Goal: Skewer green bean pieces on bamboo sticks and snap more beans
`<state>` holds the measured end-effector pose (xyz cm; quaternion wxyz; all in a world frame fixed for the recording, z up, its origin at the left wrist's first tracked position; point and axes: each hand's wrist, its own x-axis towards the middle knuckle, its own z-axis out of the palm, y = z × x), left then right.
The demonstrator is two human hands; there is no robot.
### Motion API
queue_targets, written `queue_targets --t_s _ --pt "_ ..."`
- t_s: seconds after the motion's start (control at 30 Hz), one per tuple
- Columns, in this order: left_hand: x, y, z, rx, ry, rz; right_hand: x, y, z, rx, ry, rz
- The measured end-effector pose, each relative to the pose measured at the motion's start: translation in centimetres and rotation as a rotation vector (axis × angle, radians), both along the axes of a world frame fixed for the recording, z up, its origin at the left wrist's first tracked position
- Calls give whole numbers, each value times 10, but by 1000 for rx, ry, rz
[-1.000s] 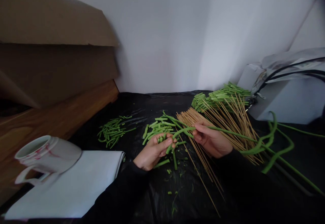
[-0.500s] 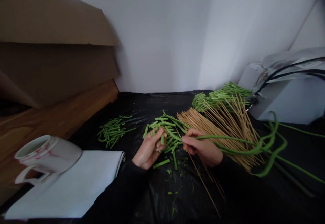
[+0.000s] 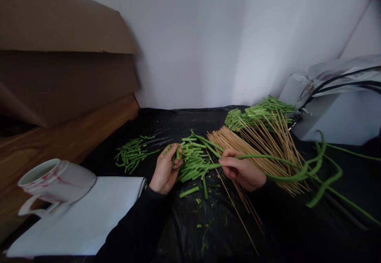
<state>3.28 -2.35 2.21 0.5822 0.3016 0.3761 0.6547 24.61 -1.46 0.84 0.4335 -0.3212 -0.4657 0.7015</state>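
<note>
My left hand [image 3: 167, 168] is closed around several short pieces of green long bean [image 3: 177, 153], their cut ends showing between thumb and fingers. In my right hand [image 3: 241, 169] a long bean [image 3: 268, 158] is pinched between thumb and fingertips. Its uncut length trails off to the right over the skewers and bends back at the far end. Between the hands lies a loose pile of cut bean pieces [image 3: 193, 161] on the black plastic sheet [image 3: 181, 219]. Thin wooden skewers [image 3: 241, 146] are spread just behind and beside my right hand.
Smaller bean scraps [image 3: 132, 153] lie in a heap at left. Stacked cut beans [image 3: 262, 112] sit at the back right beside a white box [image 3: 336, 116]. A mug [image 3: 58, 181] stands on a white folded sheet [image 3: 98, 215]; a cardboard box [image 3: 68, 56] rises behind it.
My left hand has drawn back to the left with its bean pieces, away from the pile. My right hand has shifted slightly right with the long bean, widening the gap between the hands.
</note>
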Motion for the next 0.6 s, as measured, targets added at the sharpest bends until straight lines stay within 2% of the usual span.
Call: queue_targets --t_s 0.13,0.23,0.5,0.6 --pt "4 -6 3 -57 -20 -263 1 0 -1 -34 21 129" --pt "12 -13 2 -88 127 -424 0 -1 -2 -33 11 160" --pt "15 -19 -4 -132 544 -704 0 -2 -6 -24 -102 200" --pt "14 -20 -6 -97 616 -794 -2 -2 -6 -29 -122 210"
